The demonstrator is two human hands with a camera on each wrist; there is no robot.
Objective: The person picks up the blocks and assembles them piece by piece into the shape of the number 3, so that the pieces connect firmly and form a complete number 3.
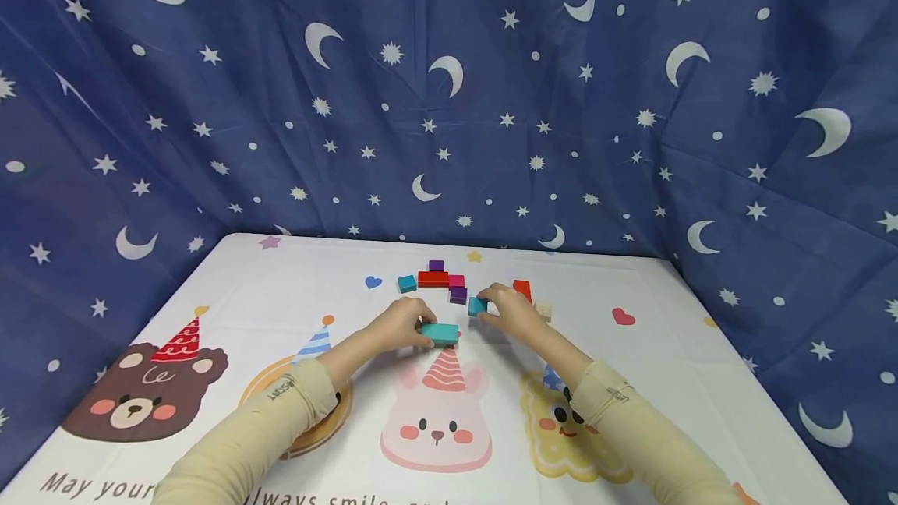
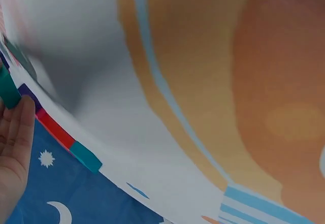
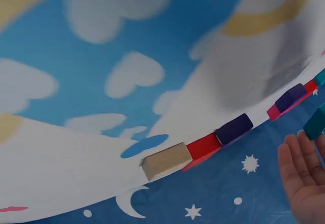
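My left hand [image 1: 401,326] pinches a long teal block [image 1: 440,334] by its left end, over the white tablecloth. The left wrist view catches the same teal block [image 2: 8,89] at the fingertips. Up and to the right, my right hand [image 1: 514,310] pinches a smaller blue-teal block [image 1: 478,307], its fingers and thumb at the right side. In the right wrist view this block [image 3: 316,123] appears above the fingertips. Just left of it lie a purple block [image 1: 458,296] and a pink block [image 1: 457,280].
Behind the hands are a red block [image 1: 433,280], a second purple block [image 1: 436,265] and another blue-teal block [image 1: 407,284]. A red-orange block [image 1: 522,288] and a plain wooden block [image 1: 543,311] lie beside the right hand. A starry blue curtain [image 1: 491,178] hangs behind the table.
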